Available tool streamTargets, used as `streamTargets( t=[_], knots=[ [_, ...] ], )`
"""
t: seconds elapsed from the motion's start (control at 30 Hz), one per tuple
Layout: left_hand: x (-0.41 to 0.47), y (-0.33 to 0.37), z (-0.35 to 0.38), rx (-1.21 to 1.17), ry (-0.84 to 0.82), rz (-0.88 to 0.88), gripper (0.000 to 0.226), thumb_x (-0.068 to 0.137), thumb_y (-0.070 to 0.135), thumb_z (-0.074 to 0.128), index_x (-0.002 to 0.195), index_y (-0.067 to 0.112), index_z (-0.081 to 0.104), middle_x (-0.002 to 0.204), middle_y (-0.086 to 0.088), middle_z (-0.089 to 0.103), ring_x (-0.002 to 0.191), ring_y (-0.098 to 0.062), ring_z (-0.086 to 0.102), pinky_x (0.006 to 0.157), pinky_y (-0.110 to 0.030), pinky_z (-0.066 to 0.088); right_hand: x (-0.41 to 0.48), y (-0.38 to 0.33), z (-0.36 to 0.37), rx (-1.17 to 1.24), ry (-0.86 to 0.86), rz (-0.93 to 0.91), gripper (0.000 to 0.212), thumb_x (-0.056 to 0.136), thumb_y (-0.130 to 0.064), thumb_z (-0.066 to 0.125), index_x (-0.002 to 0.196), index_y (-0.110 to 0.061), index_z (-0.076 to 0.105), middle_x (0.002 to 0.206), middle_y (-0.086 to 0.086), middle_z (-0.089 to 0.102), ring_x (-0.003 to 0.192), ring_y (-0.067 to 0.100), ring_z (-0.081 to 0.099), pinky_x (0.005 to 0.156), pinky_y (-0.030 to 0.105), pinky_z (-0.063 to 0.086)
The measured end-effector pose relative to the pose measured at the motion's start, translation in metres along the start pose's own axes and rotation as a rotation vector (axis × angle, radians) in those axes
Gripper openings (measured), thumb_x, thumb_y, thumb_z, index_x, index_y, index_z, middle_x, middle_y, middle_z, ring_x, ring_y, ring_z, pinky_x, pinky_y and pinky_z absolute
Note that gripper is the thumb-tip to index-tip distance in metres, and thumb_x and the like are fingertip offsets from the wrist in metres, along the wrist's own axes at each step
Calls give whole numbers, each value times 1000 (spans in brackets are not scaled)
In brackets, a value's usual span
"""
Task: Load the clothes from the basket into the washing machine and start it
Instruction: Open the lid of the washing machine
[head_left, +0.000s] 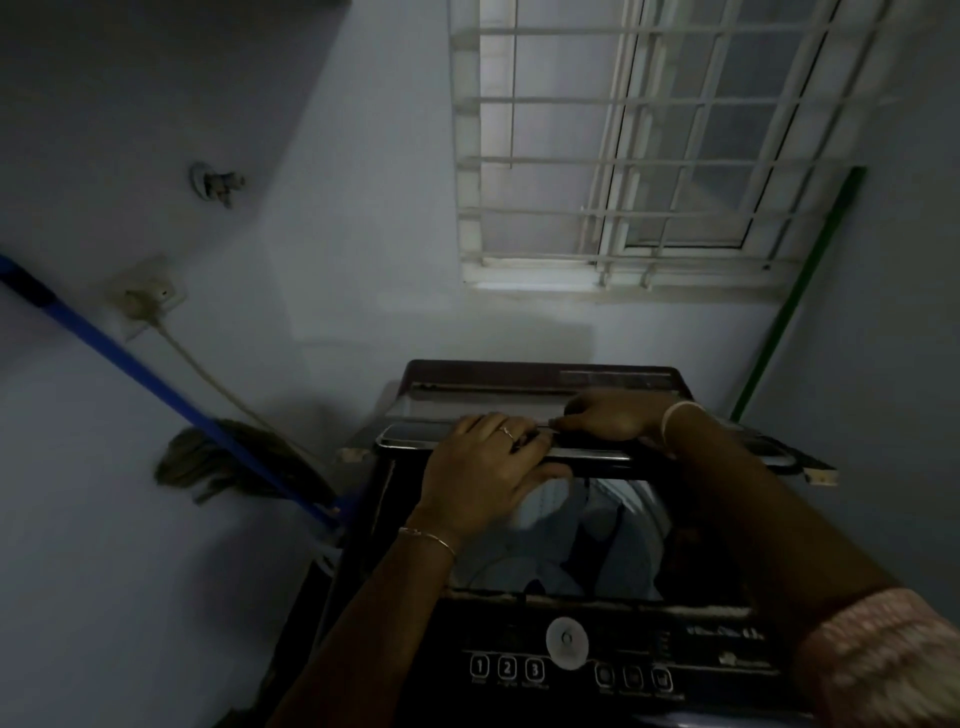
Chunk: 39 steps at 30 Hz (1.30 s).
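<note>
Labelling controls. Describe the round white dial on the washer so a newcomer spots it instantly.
Find the dark top-loading washing machine below the barred window. Along its near edge runs the control panel. The dial sits at the panel's centre, above the row of buttons: it is the only round white part; the buttons are small dark squares.

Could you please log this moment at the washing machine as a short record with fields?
machine: top-loading washing machine, control panel nearest the camera
lid: folding lid partly raised over the opening
left hand: left hand on the lid's fold
right hand: right hand on the lid, beside the left
drum: clothes visible inside
nearby: blue-handled mop against the wall
</note>
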<state>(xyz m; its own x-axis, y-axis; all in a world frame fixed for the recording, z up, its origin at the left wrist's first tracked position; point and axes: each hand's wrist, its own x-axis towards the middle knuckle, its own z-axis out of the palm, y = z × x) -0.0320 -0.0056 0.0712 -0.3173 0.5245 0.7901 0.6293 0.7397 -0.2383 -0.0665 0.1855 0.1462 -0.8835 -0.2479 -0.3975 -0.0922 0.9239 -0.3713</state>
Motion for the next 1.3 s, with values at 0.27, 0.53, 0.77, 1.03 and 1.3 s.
streamTargets(
  t=[0.27, 0.53, 0.77, 1.03, 1.3],
  knots=[
    [86, -46, 6, 104, 71, -59, 41, 90, 55, 50, 78, 23, 72, 81, 1, 65, 69, -19, 59, 64, -31, 40, -15, -12, -63, -41, 377, -58, 45, 99, -46, 36, 115, -15, 65, 125, 11, 62, 110, 25, 56, 91, 33, 42],
    [158, -69, 33, 64, 112, -348, 25, 89, 46, 56, 90, 26, 70, 92, 4, 64, 87, -19, 59, 78, -35, 41, 4, -8, -84, -342, 1234, -270, 13, 87, -19, 55, 93, -12, 65, 88, 8, 66, 80, 30, 61, 64, 32, 41],
    [197, -81, 58, 135, 50, -437, 20, 92, 35, 58, 85, 18, 66, 88, -1, 64, 82, -22, 61, 72, -34, 43, 34, 11, -87, -512, 1253, -116, 57, 77, -25, 64, 132, -15, 52, 127, 13, 53, 117, 31, 50, 97, 47, 39],
    [214, -104, 89, -26, -67, -489, 37, 96, 34, 46, 128, 19, 56, 124, -2, 56, 115, -20, 53, 96, -37, 43, 78, 23, -96, -498, 1101, -46, 78, 77, -30, 66, 146, -13, 33, 143, 13, 42, 136, 31, 37, 113, 48, 27],
    [206, -117, 118, -11, -400, -451, 77, 89, 34, 57, 151, 20, 15, 161, -2, 1, 149, -23, 2, 117, -53, 18, 109, 21, -129, -349, 1014, -69, 78, 84, -33, 60, 149, -13, 22, 151, 11, 29, 142, 28, 23, 115, 43, 27]
  ],
)
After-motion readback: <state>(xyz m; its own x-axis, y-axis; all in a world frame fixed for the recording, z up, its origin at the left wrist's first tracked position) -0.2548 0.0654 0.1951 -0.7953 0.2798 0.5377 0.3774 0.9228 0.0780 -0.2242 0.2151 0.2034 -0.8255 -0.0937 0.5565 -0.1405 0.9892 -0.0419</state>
